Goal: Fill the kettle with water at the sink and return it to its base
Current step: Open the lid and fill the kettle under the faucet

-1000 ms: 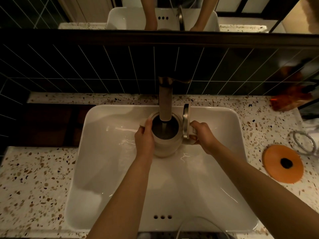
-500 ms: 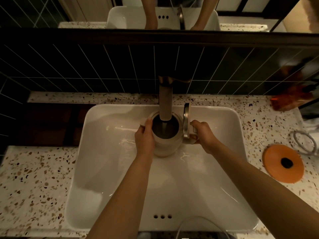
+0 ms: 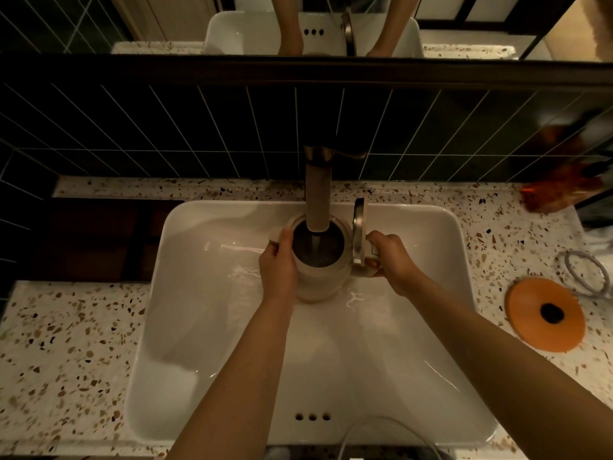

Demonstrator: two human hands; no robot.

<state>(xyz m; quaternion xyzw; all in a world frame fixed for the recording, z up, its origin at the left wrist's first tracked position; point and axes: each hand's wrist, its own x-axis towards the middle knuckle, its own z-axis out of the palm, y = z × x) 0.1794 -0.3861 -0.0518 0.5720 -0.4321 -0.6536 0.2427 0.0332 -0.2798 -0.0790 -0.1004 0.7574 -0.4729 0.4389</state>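
A pale beige kettle (image 3: 323, 280) is held over the white sink basin (image 3: 205, 327), directly under the bronze faucet spout (image 3: 317, 200). Its lid (image 3: 359, 230) stands hinged open on the right side. A stream of water falls from the spout into the dark opening. My left hand (image 3: 278, 263) grips the kettle's left side near the spout lip. My right hand (image 3: 389, 257) is wrapped around the handle on the right. The round orange kettle base (image 3: 544, 313) lies on the speckled counter, to the right of the sink.
A grey cord (image 3: 587, 273) coils behind the base. An orange-red packet (image 3: 557, 190) sits at the counter's far right corner. Dark tiles and a mirror rise behind the faucet. A dark recess (image 3: 93, 237) lies left of the basin.
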